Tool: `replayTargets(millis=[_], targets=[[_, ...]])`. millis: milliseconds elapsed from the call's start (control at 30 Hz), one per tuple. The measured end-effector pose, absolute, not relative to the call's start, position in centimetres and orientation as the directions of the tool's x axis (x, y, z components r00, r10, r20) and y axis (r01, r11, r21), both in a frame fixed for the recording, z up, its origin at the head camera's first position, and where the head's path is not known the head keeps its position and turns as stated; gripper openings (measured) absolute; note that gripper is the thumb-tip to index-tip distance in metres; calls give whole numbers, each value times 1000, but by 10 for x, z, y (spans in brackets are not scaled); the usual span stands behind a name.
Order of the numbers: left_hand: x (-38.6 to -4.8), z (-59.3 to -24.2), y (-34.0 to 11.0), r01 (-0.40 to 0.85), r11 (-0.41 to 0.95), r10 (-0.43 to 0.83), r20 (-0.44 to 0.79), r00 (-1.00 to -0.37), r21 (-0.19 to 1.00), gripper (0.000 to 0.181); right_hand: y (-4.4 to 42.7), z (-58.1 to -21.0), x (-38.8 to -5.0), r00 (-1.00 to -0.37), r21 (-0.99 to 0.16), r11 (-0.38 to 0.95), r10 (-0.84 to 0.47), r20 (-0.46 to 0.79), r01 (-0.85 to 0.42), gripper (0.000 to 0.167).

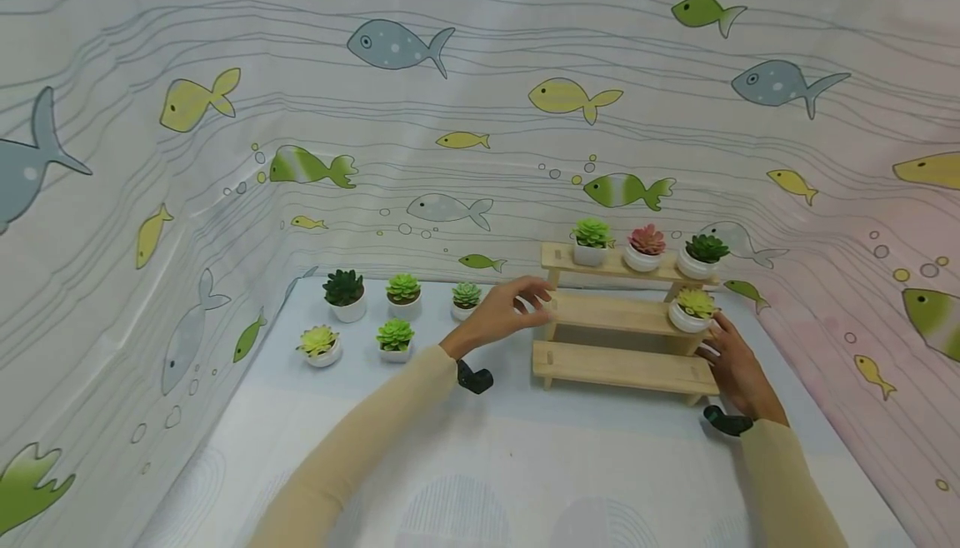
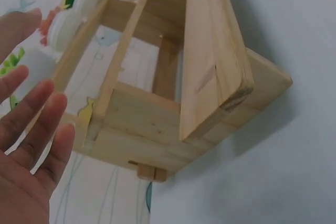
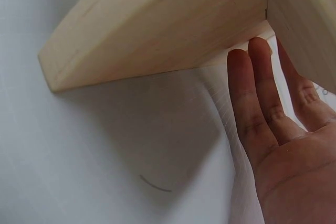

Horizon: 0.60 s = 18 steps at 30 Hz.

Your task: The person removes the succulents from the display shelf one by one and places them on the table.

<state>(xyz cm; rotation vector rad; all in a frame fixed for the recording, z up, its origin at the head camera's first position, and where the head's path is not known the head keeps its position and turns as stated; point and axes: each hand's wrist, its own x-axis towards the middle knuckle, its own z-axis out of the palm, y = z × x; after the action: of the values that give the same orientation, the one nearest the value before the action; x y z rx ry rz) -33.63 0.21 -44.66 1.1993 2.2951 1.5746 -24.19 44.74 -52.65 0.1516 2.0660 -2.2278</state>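
Note:
A three-tier wooden plant stand (image 1: pixel 622 366) stands toward the back right of the table. My left hand (image 1: pixel 512 311) is at its left end, by the middle tier. In the left wrist view the fingers (image 2: pixel 44 121) are spread and hold nothing. My right hand (image 1: pixel 738 371) is at the stand's right end, its fingers (image 3: pixel 244 95) fairly straight against or close to the wood; contact cannot be told. Just above that hand, a yellow-green succulent in a white pot (image 1: pixel 692 311) sits on the middle tier's right end. The top tier bears green (image 1: pixel 591 241), pink (image 1: pixel 645 246) and dark green (image 1: pixel 702 256) potted succulents.
Several more potted succulents stand on the table's back left: a dark green one (image 1: pixel 346 294), bright green ones (image 1: pixel 403 295), a yellow one (image 1: pixel 319 345) and a pale green one (image 1: pixel 467 298) partly behind my left hand. Fish-patterned sheeting (image 1: pixel 420 148) encloses the table's back and sides.

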Motion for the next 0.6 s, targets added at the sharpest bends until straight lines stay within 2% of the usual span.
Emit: replayTargets(millis=[600], targets=[[-333, -440, 65, 535, 125, 695, 311, -648, 836, 46, 447, -523, -241, -990, -988, -68, -5, -140, 140, 71]])
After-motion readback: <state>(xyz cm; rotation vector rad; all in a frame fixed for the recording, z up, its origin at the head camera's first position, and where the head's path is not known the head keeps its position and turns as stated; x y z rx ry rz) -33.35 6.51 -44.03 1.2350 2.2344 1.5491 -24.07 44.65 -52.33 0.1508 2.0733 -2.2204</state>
